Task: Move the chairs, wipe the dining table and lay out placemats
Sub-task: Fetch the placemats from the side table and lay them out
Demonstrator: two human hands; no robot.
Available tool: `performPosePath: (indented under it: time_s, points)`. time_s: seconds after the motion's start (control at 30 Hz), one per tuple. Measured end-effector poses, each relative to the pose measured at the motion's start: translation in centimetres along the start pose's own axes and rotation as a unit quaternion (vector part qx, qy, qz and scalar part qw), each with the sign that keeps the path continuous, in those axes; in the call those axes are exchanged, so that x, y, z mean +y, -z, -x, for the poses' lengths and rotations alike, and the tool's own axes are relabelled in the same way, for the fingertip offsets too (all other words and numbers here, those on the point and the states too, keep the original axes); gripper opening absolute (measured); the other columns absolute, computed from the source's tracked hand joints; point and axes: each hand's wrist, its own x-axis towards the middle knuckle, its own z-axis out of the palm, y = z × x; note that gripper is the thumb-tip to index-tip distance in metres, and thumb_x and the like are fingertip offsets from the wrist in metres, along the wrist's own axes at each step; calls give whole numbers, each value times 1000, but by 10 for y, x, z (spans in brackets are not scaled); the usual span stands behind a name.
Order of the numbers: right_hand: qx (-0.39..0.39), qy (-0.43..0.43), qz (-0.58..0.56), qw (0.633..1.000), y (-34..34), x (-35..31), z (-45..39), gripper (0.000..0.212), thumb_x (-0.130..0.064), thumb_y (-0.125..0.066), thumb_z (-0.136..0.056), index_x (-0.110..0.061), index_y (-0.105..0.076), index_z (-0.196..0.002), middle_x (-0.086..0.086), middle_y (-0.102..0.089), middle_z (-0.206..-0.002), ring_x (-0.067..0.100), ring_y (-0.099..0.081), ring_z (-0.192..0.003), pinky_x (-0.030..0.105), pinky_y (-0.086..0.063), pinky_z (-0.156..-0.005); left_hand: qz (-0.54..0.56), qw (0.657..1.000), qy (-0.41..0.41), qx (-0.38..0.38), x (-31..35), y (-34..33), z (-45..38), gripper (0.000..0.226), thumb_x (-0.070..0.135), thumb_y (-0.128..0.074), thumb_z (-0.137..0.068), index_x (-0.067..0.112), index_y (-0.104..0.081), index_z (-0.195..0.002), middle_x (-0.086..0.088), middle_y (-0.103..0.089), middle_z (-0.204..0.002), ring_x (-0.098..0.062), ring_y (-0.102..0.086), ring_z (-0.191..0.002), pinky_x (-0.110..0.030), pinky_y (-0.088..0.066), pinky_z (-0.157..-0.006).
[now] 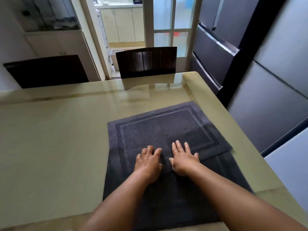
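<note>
Two dark placemats [160,130] are stacked askew near the right edge of the glossy tabletop [50,139]. Both hands, left [148,162] and right [183,159], are laid flat on the upper mat, fingers spread, nothing gripped. Two dark chairs [146,62] are seen along the far side.

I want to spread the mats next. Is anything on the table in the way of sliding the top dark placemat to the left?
Nothing visible. Both hands, left hand and right hand, press on the top dark woven placemat, and the glossy beige table to its left shows bare surface.
</note>
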Motion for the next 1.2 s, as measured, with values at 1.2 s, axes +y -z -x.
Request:
performPosePath:
  time_s: [1.2]
  points:
    - [214, 104, -114, 965, 68, -21, -160, 51, -21, -36, -96, -19, -26, -146, 0, -20, -156, 17, -11, -145, 35, -7, -116, 87, 994, 69, -12, 24, -1, -110, 71, 32, -31, -95, 13, 14, -146, -2, 25, -155, -17, 27, -140, -38, 14, -113]
